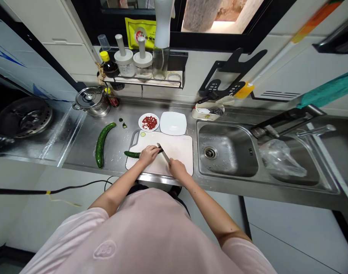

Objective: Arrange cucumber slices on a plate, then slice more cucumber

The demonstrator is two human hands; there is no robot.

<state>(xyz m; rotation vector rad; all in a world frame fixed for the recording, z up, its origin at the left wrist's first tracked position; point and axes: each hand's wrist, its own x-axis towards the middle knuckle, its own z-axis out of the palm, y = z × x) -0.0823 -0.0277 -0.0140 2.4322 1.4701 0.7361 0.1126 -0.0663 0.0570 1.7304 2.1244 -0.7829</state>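
Note:
My left hand (149, 155) rests curled on a dark green cucumber (132, 154) lying on a white cutting board (176, 150). My right hand (178, 169) grips a kitchen knife (164, 153), its blade upright against the cucumber beside my left fingers. A longer, curved whole cucumber (101, 144) lies on the steel counter left of the board. A small plate of chopped red chili (149, 122) and a bare white square plate (173, 123) stand just beyond the board. A thin cucumber slice (143, 134) lies on the board's far corner.
A steel sink (228, 149) lies right of the board, with a plastic bag (280, 159) in its second basin. A lidded steel pot (91, 102) stands far left. Behind stand a shelf of condiment jars (142, 64) and a black board rack (228, 74).

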